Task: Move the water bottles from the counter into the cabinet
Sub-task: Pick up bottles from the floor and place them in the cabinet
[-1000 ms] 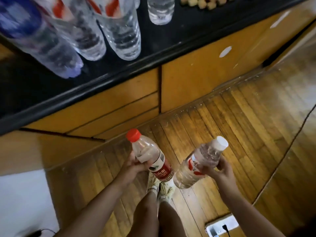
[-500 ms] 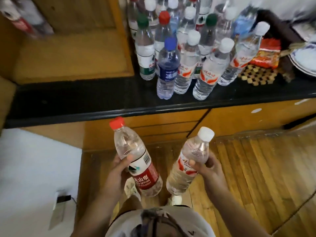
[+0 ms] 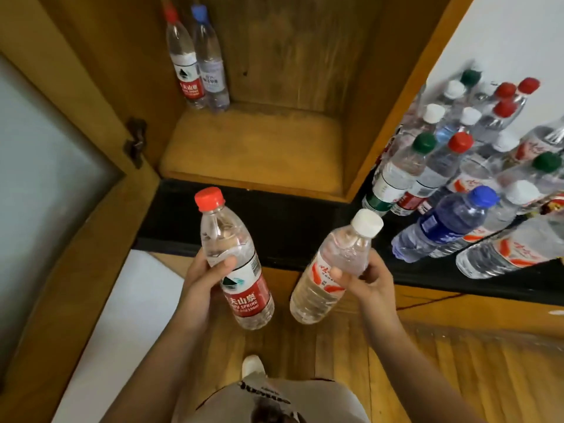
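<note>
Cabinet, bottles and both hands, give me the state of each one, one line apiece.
Cabinet: door open, two capped bottles upright at back left.
Red-capped bottle: capped, held by left hand.
White-capped bottle: capped, tilted, held by right hand.
Counter bottles: capped, clustered on the counter.

Clear, glossy plastic bottles (image 3: 442, 190) crowd a smooth black counter (image 3: 274, 221) with a dull sheen; the open cabinet (image 3: 259, 154) is matt yellow-brown wood — its back panel darker, grain showing — and its door (image 3: 39, 184) holds frosted glass beside a dark metal hinge (image 3: 135, 141).
</note>
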Demonstrator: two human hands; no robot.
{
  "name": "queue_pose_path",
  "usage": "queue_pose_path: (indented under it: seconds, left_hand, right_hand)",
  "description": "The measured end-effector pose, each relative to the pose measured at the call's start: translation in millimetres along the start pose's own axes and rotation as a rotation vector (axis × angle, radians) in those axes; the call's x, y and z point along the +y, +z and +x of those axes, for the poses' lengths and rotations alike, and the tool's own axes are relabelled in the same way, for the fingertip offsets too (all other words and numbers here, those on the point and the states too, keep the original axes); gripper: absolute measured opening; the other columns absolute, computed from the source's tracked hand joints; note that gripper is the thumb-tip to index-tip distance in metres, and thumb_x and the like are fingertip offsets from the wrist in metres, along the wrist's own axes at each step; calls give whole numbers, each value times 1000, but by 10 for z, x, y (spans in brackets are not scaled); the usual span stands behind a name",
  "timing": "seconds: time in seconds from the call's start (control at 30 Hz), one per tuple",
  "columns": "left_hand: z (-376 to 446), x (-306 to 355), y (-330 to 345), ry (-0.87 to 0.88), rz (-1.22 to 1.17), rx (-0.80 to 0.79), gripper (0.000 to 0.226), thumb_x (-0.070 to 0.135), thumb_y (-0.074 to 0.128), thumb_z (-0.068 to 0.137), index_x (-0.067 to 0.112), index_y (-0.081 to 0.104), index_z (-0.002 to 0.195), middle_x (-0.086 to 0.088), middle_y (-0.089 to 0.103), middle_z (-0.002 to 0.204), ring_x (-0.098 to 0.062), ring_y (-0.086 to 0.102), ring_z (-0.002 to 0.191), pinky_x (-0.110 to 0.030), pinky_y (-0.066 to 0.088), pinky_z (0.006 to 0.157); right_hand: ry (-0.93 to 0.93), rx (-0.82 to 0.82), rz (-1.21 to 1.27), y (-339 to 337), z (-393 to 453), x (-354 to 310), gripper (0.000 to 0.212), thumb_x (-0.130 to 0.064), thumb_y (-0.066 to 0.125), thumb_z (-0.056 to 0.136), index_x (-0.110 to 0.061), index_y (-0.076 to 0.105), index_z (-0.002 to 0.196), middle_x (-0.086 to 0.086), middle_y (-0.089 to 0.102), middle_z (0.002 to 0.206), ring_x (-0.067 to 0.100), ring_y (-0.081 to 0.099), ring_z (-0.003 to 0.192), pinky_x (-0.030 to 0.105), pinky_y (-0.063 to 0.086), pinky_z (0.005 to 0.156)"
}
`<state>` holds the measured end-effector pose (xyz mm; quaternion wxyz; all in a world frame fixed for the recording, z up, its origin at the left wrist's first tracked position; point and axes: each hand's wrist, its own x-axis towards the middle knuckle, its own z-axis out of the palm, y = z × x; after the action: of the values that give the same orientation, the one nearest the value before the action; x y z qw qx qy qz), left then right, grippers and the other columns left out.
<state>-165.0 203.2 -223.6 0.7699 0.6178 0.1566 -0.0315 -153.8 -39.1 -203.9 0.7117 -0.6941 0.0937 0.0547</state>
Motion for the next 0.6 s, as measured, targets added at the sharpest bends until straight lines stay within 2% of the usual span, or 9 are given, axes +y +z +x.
queue_pose_path:
  seconds: [0.1,0.2,0.27,0.37,0.47,0.53,0.6]
  left_hand:
    - [353,148,-35,51,49,-31,50,24,62,74,18,53,124,-1,67,109,-20,65,100,-25,53,73]
    - [712,337,64,84,94,-62,43,23,69,72,27,58,113,8,70,103,-11,67,95,-20,53,69]
    - [935,458,167,110,96,-60,35,23,66,70,31,60,105,14,71,97,-3,67,90,-14,52,66]
    - [1241,669,311,121,101,-36,32,23,64,69,34,59,98,23,70,90,6,65,85,-8,50,63]
    - [1543,847,389,127,123,-21,35,23,68,70,40,57,99,22,67,96,3,63,90,-12,50,68]
    - [1756,933,420,127,139,1,37,18,69,77,40,55,103,18,61,105,-2,59,98,-21,50,76]
    - [1942,986,449,132,156,15,38,14,69,79,35,53,106,17,60,104,-2,57,97,-22,49,78]
  right_hand:
    - [-36,-27,-30,176,330,-154,66,-26,76,57,-6,54,116,15,60,116,28,59,109,49,49,93]
    - [-75,-26,-68,296,704,-309,75,-38,77,48,-8,56,114,14,60,115,26,59,109,47,49,94]
    - [-110,-43,-107,335,964,-381,67,-31,82,50,-13,58,110,12,60,114,23,58,108,47,48,95]
    - [-158,-70,-145,356,1370,-476,56,-11,83,59,-23,57,107,7,59,115,20,57,109,48,46,97]
    - [-183,-97,-193,411,1750,-586,58,-15,83,60,-38,55,104,1,58,118,16,55,112,40,45,96]
    - [-181,-109,-231,476,2010,-647,58,-19,83,60,-34,56,110,-3,58,120,14,53,114,38,43,98]
    - [-142,-106,-263,563,2222,-682,66,-19,83,61,-23,55,120,-6,57,123,11,51,115,35,41,98]
